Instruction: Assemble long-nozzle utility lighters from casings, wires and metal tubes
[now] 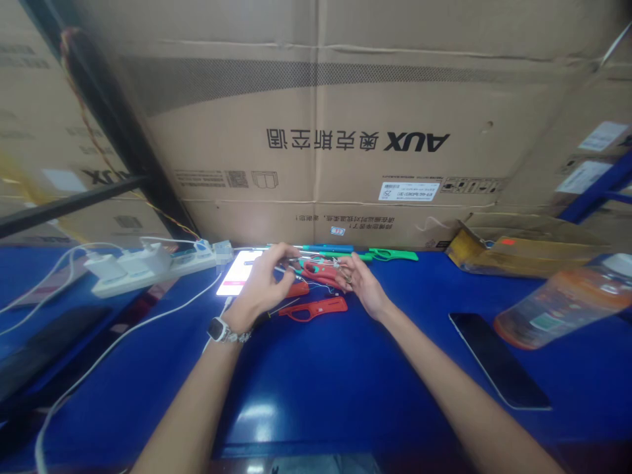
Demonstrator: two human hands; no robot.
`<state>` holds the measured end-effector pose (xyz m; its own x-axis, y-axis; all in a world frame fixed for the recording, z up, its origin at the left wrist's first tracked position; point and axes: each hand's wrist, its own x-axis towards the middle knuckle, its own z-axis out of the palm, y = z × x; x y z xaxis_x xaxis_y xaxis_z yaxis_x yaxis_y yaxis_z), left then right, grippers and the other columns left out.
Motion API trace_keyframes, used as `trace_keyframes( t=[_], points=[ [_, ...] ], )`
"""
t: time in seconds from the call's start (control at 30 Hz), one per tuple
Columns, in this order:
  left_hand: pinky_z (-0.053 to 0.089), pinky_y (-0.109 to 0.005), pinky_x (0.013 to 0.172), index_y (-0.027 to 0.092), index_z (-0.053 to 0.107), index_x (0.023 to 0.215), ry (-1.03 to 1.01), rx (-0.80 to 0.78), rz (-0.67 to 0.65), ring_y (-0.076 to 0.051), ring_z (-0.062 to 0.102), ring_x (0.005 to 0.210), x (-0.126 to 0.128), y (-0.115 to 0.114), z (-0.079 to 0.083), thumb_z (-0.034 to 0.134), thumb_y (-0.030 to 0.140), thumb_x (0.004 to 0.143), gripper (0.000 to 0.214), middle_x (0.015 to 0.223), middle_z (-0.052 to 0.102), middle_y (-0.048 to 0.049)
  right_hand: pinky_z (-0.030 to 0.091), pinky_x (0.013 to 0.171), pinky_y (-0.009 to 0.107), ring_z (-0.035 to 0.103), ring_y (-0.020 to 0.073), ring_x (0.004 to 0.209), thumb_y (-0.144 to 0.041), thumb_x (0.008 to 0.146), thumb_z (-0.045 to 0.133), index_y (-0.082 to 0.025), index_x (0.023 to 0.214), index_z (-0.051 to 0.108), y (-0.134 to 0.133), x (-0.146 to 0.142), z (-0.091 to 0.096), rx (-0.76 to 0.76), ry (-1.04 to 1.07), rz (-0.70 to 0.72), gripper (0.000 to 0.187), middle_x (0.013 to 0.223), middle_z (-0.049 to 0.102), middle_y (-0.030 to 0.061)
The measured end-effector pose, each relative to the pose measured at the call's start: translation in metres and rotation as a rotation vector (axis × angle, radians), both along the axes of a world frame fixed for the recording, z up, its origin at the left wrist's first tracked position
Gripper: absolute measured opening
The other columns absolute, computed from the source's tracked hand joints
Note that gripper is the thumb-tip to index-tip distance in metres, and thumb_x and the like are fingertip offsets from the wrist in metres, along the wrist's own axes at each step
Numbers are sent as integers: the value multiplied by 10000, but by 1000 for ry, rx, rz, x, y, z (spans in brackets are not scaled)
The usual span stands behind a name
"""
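My left hand (265,282), with a watch on its wrist, is closed in a pinch at the left end of a red and green plastic piece (320,268); what the fingers grip is too small to make out. From the other side my right hand (364,284) pinches thin white wires (334,261) over that piece. Just below the hands lies a red plastic shell with a finger loop (316,309). A smaller red part (298,288) is partly covered by my left hand.
Behind the hands lie a blue screwdriver (330,249) and a green looped shell (395,254). A lit phone (236,280) and a power strip (162,270) with cables are at left. A dark phone (498,362), an orange-tinted bottle (557,306) and a torn cardboard box (513,253) sit right.
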<state>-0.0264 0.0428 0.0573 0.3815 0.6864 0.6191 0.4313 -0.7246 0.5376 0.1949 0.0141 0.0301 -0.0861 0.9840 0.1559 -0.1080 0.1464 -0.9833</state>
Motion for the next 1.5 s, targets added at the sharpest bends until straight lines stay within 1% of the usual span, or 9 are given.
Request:
trace_keyframes(
  t=[0.1,0.3,0.5,0.7,0.83,0.97,1.2,1.4,1.5],
  points=[
    [467,-348,751,189,610,949,32,-14,12,-197,594,805,1,-3,4,492,229,904,133,871,655,-36,292,507,253,340,115,509,-692,826,520,-230,768,507,0,-2,-1,52,-75,-72,465,561,395,-50],
    [388,-321,658,196,586,693,153,4,98,-182,497,667,6,1,1,414,416,998,413,655,569,-5,368,539,253,409,120,568,-664,797,619,-226,787,572,-2,-3,-2,131,-112,-51,440,628,449,-36],
    [378,-335,712,199,631,671,257,-22,83,-190,515,687,6,7,-6,361,422,1021,495,654,635,-7,398,537,255,441,123,579,-739,809,525,-196,870,648,0,-4,-5,30,-82,-119,560,641,490,-18],
    [380,-340,718,200,615,667,306,12,95,-201,521,703,7,6,-6,332,393,1025,495,669,639,-21,421,550,247,491,133,612,-631,819,601,-215,940,711,-1,0,-5,71,-143,-102,447,651,524,-20],
    [378,-339,689,201,508,615,313,18,109,-190,480,651,8,5,-5,353,381,1019,469,613,566,-14,520,723,303,630,174,816,-512,816,676,-229,1001,695,-4,1,-2,100,-153,-43,338,893,686,21],
    [379,-347,700,203,476,615,331,20,88,-187,458,648,9,5,-7,371,390,1016,454,607,542,-7,528,844,364,665,193,902,-434,788,733,-231,1044,663,-4,2,-3,148,-186,-2,334,1022,717,38],
    [382,-311,655,194,567,655,299,-81,48,-178,503,670,6,5,-8,432,455,983,441,640,574,-13,516,841,378,666,206,882,-471,820,690,-213,1000,670,-2,5,-7,144,-215,15,315,986,721,52],
    [320,-267,553,183,527,600,269,-249,-19,-127,441,545,5,2,-8,490,439,944,431,558,498,24,449,577,283,548,137,565,-475,784,712,-198,871,624,-5,6,-3,61,-235,74,303,670,620,-20],
    [273,-263,522,182,471,570,250,-322,-50,-112,375,508,5,-1,-5,475,441,942,454,518,423,39,435,598,279,550,134,594,-451,748,743,-199,843,591,-8,6,-3,41,-224,97,309,703,627,-17]
  ],
)
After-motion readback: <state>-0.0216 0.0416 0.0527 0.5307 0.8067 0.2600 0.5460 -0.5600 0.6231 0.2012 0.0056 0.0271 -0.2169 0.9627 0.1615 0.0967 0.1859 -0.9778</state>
